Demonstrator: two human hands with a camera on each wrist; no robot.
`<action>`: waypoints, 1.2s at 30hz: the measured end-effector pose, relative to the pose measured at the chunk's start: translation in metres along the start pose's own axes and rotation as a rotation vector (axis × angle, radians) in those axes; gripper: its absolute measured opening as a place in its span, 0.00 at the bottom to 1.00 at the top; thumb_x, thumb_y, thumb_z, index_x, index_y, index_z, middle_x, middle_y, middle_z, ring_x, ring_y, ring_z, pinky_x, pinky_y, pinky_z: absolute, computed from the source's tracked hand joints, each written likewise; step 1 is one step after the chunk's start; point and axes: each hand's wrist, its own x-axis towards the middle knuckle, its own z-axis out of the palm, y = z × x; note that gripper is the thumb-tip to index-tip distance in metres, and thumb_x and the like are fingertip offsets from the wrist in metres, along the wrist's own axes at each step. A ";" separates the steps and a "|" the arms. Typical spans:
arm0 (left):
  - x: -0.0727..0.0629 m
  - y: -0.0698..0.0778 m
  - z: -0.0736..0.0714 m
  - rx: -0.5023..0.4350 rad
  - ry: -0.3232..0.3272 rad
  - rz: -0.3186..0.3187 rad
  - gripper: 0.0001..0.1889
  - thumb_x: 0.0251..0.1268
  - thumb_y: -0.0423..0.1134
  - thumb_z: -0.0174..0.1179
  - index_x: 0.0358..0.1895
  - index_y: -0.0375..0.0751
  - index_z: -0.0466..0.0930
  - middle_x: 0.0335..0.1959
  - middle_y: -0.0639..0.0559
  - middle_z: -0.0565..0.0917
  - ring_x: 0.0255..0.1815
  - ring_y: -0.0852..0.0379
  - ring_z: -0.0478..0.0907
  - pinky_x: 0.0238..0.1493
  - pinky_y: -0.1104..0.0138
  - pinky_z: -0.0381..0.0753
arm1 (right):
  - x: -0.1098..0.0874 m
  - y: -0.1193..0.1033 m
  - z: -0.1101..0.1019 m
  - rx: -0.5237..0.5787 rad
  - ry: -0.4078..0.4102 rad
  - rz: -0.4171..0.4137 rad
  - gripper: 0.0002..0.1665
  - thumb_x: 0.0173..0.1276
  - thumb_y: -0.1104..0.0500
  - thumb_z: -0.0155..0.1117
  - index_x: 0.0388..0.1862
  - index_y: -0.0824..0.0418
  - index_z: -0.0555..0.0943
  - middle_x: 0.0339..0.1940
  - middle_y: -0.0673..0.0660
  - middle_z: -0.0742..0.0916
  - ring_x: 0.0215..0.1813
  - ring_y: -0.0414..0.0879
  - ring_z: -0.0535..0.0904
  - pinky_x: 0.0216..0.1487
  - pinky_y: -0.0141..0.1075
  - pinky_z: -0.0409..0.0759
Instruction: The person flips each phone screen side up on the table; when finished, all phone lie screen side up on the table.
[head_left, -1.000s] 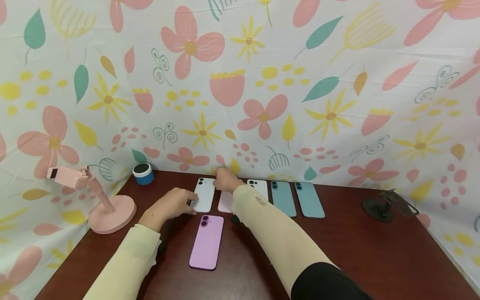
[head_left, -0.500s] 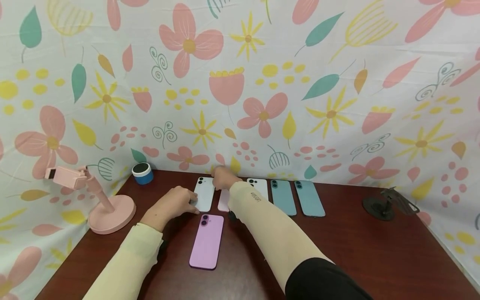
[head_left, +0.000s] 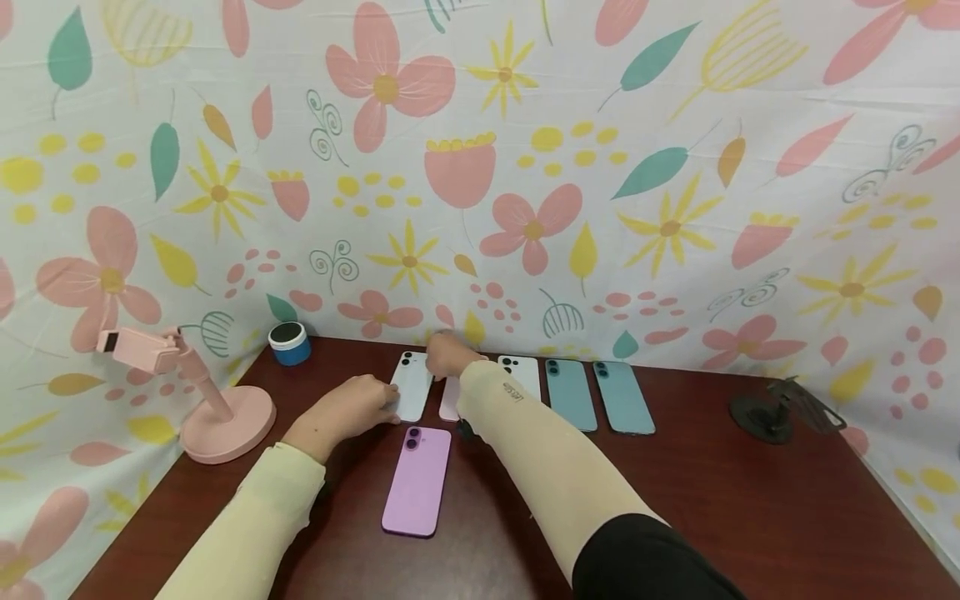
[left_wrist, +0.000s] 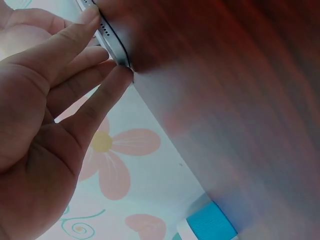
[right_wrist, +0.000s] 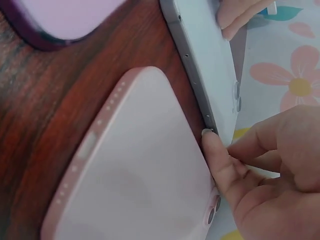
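A white phone (head_left: 412, 388) lies back up on the dark red table, leftmost in a row of phones. My left hand (head_left: 351, 410) holds it at its lower left corner; in the left wrist view the thumb (left_wrist: 90, 15) touches the bottom edge with the speaker holes. At the upper right corner my right hand (head_left: 450, 354) pinches it, the right thumb (right_wrist: 215, 150) against its side edge. Just right of it lies a pink phone (right_wrist: 135, 150), partly hidden by the right forearm in the head view. A purple phone (head_left: 416, 483) lies nearer, in front of the row.
Another white phone (head_left: 525, 377) and two teal phones (head_left: 572, 393) continue the row rightward. A pink phone stand (head_left: 225, 425) and a blue jar (head_left: 289, 343) stand at the left, a dark stand (head_left: 765, 417) at the right. A flowered cloth (head_left: 480, 167) hangs behind the table.
Both hands stay at the white phone with barely any movement. The head view shifts slightly; the phones keep their places.
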 end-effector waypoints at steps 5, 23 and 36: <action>-0.001 0.003 0.000 0.099 0.035 0.054 0.08 0.69 0.40 0.73 0.42 0.39 0.91 0.46 0.43 0.94 0.38 0.52 0.89 0.43 0.61 0.89 | 0.002 0.001 -0.005 0.013 -0.022 0.031 0.25 0.79 0.66 0.51 0.18 0.59 0.80 0.53 0.65 0.90 0.25 0.43 0.85 0.28 0.34 0.80; -0.005 -0.002 0.002 0.069 0.039 0.141 0.06 0.74 0.40 0.68 0.44 0.41 0.87 0.63 0.35 0.88 0.52 0.41 0.88 0.56 0.53 0.87 | -0.043 -0.005 -0.036 0.451 0.009 0.123 0.11 0.78 0.70 0.51 0.52 0.74 0.77 0.58 0.70 0.85 0.38 0.49 0.91 0.45 0.36 0.88; -0.010 -0.011 -0.003 -0.097 -0.043 0.039 0.20 0.78 0.40 0.64 0.65 0.32 0.85 0.70 0.33 0.83 0.67 0.37 0.84 0.67 0.48 0.84 | -0.049 -0.010 -0.032 0.988 0.035 0.149 0.29 0.76 0.76 0.53 0.76 0.76 0.72 0.74 0.72 0.77 0.53 0.60 0.86 0.62 0.46 0.89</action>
